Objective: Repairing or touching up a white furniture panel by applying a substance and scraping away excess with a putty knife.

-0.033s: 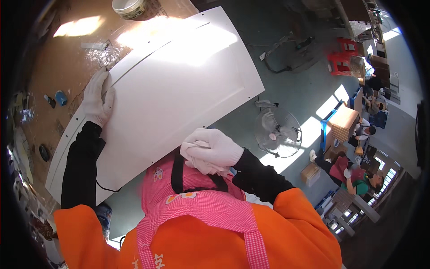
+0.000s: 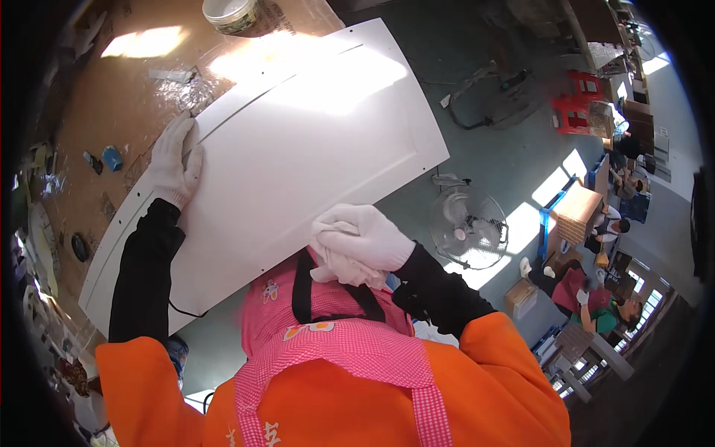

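A large white curved panel (image 2: 298, 156) with small dark holes along its edges lies across the table, its right part reaching past the table's side. My left hand (image 2: 177, 162), in a white knitted glove, rests flat at the panel's far left edge with fingers stretched out, holding nothing. My right hand (image 2: 372, 237), gloved in white too, is closed around a crumpled white cloth (image 2: 348, 270). Hand and cloth are at the panel's near edge, in front of my pink checked apron (image 2: 335, 346). Fingertips inside the cloth are partly hidden.
The brown-covered table (image 2: 97, 134) carries a tub (image 2: 231, 15), a small blue object (image 2: 112, 158) and a black ring-shaped piece (image 2: 80, 246). To the right are a floor fan (image 2: 469, 227), red stools (image 2: 575, 112) and stacked cardboard (image 2: 577, 211). A co-worker (image 2: 588, 298) is farther off.
My right hand with the cloth has moved slightly up along the panel's near edge. The whole view has shifted a little; my left hand stays on the panel.
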Demonstrator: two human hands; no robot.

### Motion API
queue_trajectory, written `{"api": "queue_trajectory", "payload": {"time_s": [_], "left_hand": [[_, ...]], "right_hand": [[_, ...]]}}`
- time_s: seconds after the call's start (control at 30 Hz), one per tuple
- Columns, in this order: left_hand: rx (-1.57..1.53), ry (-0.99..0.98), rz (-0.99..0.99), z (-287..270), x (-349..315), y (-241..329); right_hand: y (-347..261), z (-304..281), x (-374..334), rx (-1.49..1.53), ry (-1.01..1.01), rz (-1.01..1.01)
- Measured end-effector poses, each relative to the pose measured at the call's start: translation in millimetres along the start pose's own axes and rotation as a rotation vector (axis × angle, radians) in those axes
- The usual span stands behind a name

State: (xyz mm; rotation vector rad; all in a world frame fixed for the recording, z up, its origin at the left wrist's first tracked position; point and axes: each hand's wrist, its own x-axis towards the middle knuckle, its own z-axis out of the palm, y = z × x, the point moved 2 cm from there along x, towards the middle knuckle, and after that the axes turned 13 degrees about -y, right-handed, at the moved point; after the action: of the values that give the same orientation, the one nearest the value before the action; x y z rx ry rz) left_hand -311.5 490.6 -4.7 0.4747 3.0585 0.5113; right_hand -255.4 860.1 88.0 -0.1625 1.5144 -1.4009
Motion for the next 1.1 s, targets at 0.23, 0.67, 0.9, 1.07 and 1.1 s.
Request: {"api": "queue_trajectory", "payload": {"time_s": [0.23, 0.67, 0.9, 1.07, 1.1], "left_hand": [[-0.374, 0.047, -0.074, -36, -16, 62], [-1.254, 0.432, -0.964, -26, -84, -10], [-1.174, 0.357, -0.811, -35, -77, 33], [-1.131, 0.386, -0.794, -43, -63, 16], [-1.085, 0.261, -0.795, -42, -61, 10]], "right_hand": [[-49, -18, 97, 0.756, 0.285, -0.284], [-154, 51, 305, -0.053, 0.168, -0.237], [-155, 13, 354, -1.304, 0.641, -0.176], [-143, 32, 339, -1.079, 0.338, -0.137], [-143, 41, 324, -0.934, 0.327, -0.217]]}}
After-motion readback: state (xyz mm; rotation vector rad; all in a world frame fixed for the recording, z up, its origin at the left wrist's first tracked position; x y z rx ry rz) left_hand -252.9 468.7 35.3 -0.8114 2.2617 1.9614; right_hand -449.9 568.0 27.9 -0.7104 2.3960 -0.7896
